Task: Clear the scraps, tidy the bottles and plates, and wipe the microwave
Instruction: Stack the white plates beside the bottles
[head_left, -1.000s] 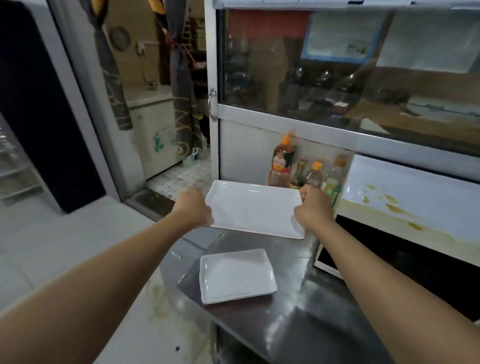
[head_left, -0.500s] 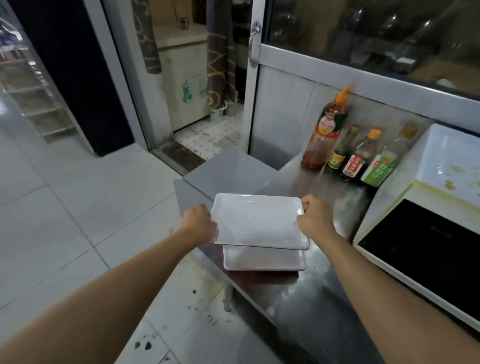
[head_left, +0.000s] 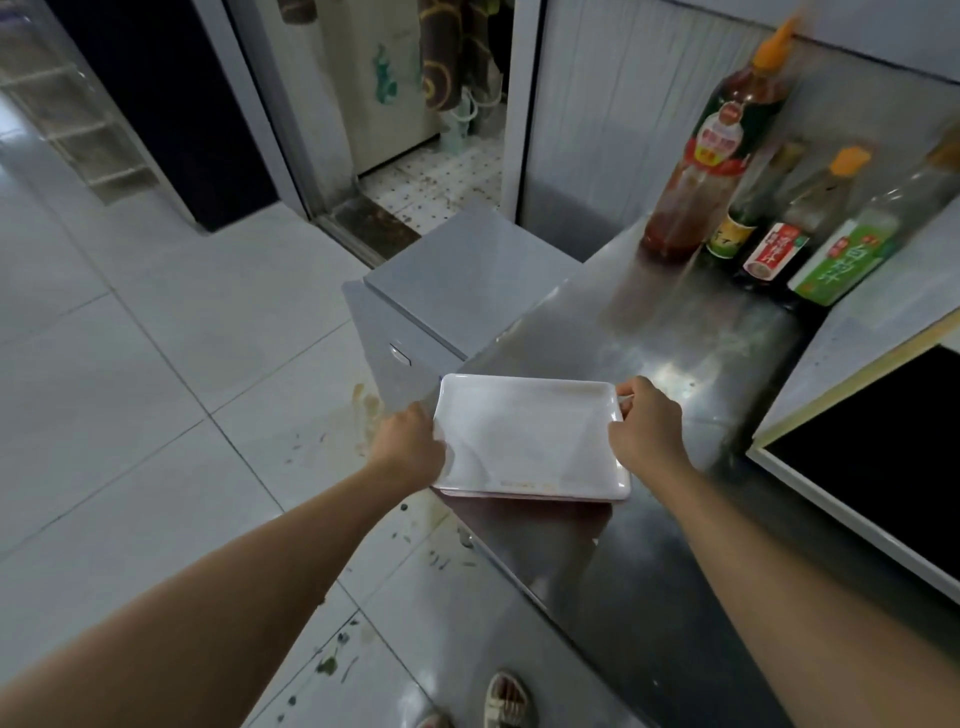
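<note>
— Gripping anything with that left hand?

— Yes. My fingers curl over the left short edge of the white rectangular plate, thumb side toward me. On the far left the tiled floor carries dark specks and a brownish stain beside the grey cabinet.

— Where does the plate sit?

— At the near left corner of the steel counter, lying flat on a second plate; only a thin pinkish rim of that one shows under the front edge.

— And your right hand?

— It holds the plate's right short edge, fingers wrapped over the rim.

— Further right?

— Four bottles stand in a row at the back of the counter against the wall: a tall red sauce bottle, a small dark bottle, an orange-capped bottle, and a green-labelled bottle. The microwave sits at the right edge, its dark door facing me, well apart from the plates.
</note>
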